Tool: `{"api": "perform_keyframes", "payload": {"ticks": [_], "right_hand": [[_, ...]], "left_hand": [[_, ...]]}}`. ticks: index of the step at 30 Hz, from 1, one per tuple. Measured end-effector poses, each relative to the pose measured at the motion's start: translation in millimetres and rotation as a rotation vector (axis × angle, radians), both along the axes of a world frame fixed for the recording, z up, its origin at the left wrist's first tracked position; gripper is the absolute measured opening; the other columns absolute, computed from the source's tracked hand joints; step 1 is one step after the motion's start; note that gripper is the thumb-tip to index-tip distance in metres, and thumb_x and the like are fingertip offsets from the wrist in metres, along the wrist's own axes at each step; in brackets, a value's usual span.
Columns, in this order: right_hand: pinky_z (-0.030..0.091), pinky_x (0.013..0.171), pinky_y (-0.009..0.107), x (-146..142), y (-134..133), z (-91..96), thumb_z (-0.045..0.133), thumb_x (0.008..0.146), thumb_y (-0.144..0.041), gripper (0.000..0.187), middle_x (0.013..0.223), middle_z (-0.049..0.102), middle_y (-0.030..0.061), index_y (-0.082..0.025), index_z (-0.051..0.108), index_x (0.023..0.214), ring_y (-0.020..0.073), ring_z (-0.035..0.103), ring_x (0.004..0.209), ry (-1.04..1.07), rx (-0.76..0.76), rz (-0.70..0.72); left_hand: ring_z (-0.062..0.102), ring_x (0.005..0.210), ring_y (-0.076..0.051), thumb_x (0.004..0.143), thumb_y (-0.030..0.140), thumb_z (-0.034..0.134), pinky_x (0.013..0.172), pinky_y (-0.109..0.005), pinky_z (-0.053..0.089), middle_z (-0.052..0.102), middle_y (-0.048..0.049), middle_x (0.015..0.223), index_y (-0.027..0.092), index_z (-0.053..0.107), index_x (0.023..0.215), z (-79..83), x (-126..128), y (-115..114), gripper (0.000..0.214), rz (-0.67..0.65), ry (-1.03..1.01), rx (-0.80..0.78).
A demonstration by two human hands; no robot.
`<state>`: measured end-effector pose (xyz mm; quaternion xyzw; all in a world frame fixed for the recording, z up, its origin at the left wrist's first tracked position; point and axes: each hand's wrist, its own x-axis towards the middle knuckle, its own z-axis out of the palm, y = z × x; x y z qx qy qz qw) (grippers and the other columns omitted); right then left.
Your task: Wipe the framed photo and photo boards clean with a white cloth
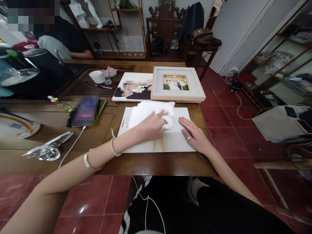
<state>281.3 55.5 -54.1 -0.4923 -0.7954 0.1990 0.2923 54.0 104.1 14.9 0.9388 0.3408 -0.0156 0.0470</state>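
Note:
A white flat board lies on the wooden table before me, with small print and a barcode at its left side and two yellowish streaks near its front edge. On top of it, a folded white cloth covers the upper middle. My left hand grips the cloth and presses it against the board, its fingers partly blurred. Resting on the board's right edge is my right hand, fingers stretched out flat, a ring on one of them; it holds nothing.
Behind the board sit a framed picture and a photo panel partly under it. To the left are a phone, a dropper bottle, a shiny silver object, a plate and a white cup. Another person is at the far left.

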Motion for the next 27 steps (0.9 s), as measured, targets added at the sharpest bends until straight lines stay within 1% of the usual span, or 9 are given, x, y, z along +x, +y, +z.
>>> {"api": "perform_keyframes", "payload": {"ticks": [2, 5, 8, 11, 13, 18, 21, 24, 27], "right_hand": [[0.027, 0.118, 0.052, 0, -1, 0.4, 0.040, 0.098, -0.032, 0.044, 0.147, 0.048, 0.0077, -0.025, 0.046, 0.141, 0.0223, 0.037, 0.141, 0.010, -0.006, -0.002], [0.026, 0.118, 0.052, -1, -1, 1.0, 0.040, 0.098, -0.032, 0.044, 0.147, 0.048, 0.0076, -0.025, 0.046, 0.141, 0.0227, 0.037, 0.141, 0.016, -0.017, -0.002], [0.026, 0.118, 0.053, -1, -1, 1.4, 0.040, 0.097, -0.033, 0.045, 0.147, 0.048, 0.0062, -0.026, 0.046, 0.141, 0.0229, 0.037, 0.141, 0.026, -0.018, 0.003], [0.026, 0.118, 0.054, -1, -1, 1.3, 0.041, 0.097, -0.034, 0.045, 0.147, 0.048, 0.0053, -0.027, 0.046, 0.141, 0.0231, 0.037, 0.141, 0.035, -0.020, 0.001], [0.026, 0.119, 0.053, -1, 0, 1.0, 0.041, 0.097, -0.035, 0.045, 0.147, 0.049, 0.0056, -0.026, 0.047, 0.140, 0.0231, 0.037, 0.141, 0.035, -0.021, -0.003], [0.027, 0.118, 0.052, -1, 0, 0.2, 0.041, 0.097, -0.034, 0.044, 0.146, 0.049, 0.0055, -0.026, 0.048, 0.140, 0.0231, 0.037, 0.141, 0.030, -0.017, -0.010], [0.027, 0.118, 0.052, -1, 0, -0.7, 0.041, 0.097, -0.033, 0.045, 0.146, 0.050, 0.0073, -0.023, 0.048, 0.140, 0.0228, 0.038, 0.141, 0.018, -0.009, -0.012], [0.028, 0.118, 0.052, -1, 1, -1.7, 0.041, 0.097, -0.032, 0.044, 0.146, 0.050, 0.0074, -0.024, 0.048, 0.140, 0.0224, 0.038, 0.140, 0.013, 0.005, -0.007], [0.028, 0.118, 0.053, 0, 0, -1.5, 0.042, 0.097, -0.032, 0.044, 0.146, 0.050, 0.0057, -0.026, 0.047, 0.140, 0.0222, 0.038, 0.140, 0.018, 0.009, -0.003]], "left_hand": [[0.058, 0.117, -0.028, 0.082, 0.009, 0.041, 0.101, -0.041, 0.045, 0.061, -0.0181, 0.127, 0.009, 0.069, 0.092, 0.6, -7, 22, 0.030, 0.048, -0.028, -0.014], [0.067, 0.094, -0.027, 0.084, 0.013, 0.037, 0.087, -0.039, 0.052, 0.072, -0.0152, 0.100, 0.010, 0.069, 0.086, 0.4, -24, 35, 0.032, 0.106, -0.026, -0.015], [0.066, 0.097, -0.031, 0.081, 0.011, 0.036, 0.089, -0.044, 0.051, 0.071, -0.0162, 0.108, 0.010, 0.069, 0.089, -1.8, -43, 31, 0.034, 0.147, -0.005, 0.000], [0.051, 0.125, -0.034, 0.079, 0.007, 0.035, 0.104, -0.050, 0.040, 0.051, -0.0201, 0.140, 0.006, 0.069, 0.095, -3.3, -56, 15, 0.037, 0.145, 0.070, 0.037], [0.036, 0.138, -0.034, 0.079, 0.005, 0.036, 0.110, -0.052, 0.034, 0.040, -0.0199, 0.148, 0.005, 0.070, 0.091, -2.8, -60, -5, 0.036, 0.140, 0.146, 0.041], [0.026, 0.143, -0.034, 0.072, 0.002, 0.044, 0.113, -0.057, 0.031, 0.036, -0.0131, 0.152, 0.012, 0.074, 0.079, -2.7, -68, -82, 0.032, 0.093, 0.160, -0.042], [0.026, 0.143, -0.037, 0.069, 0.003, 0.048, 0.113, -0.058, 0.030, 0.033, -0.0111, 0.154, 0.014, 0.073, 0.066, -6.4, -76, -111, 0.027, 0.054, 0.075, -0.045], [0.025, 0.143, -0.034, 0.072, 0.001, 0.046, 0.114, -0.057, 0.029, 0.032, -0.0100, 0.154, 0.014, 0.075, 0.082, -9.4, -81, -106, 0.034, 0.044, 0.048, -0.056], [0.023, 0.144, -0.034, 0.075, 0.001, 0.044, 0.113, -0.058, 0.029, 0.030, -0.0122, 0.155, 0.012, 0.071, 0.108, -11.0, -81, -77, 0.044, 0.064, 0.057, -0.059]]}}
